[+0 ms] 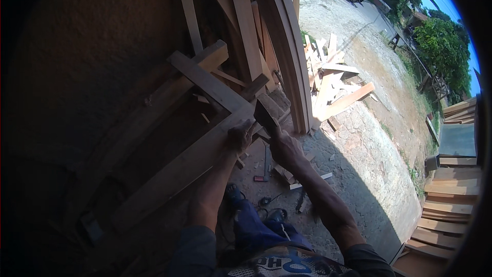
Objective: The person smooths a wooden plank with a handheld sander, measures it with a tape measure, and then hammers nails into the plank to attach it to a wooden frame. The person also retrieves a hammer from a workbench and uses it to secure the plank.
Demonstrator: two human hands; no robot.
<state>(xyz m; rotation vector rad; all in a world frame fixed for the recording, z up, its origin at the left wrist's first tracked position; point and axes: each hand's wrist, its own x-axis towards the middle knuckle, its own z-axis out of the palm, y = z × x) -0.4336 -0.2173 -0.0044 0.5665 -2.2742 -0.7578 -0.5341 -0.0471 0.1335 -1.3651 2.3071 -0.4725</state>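
Head view — dark tool [266, 114] partly hidden by right hand [283, 147].

a dark flat-bladed tool [265, 115] tilts beside an angled wooden frame [180, 165].

Right hand [286, 149] hides handle of dark flat-bladed tool [266, 115]; grey cloth sleeves [197, 249] sliced by lower edge, brown wooden planks [453, 195] clipped rightward.

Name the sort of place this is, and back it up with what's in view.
Probably a small carpentry workshop, partly open to the outdoors: joined timbers lie under the person's hands, a heap of wood offcuts sits in the sun, and boards are lined up at the right.
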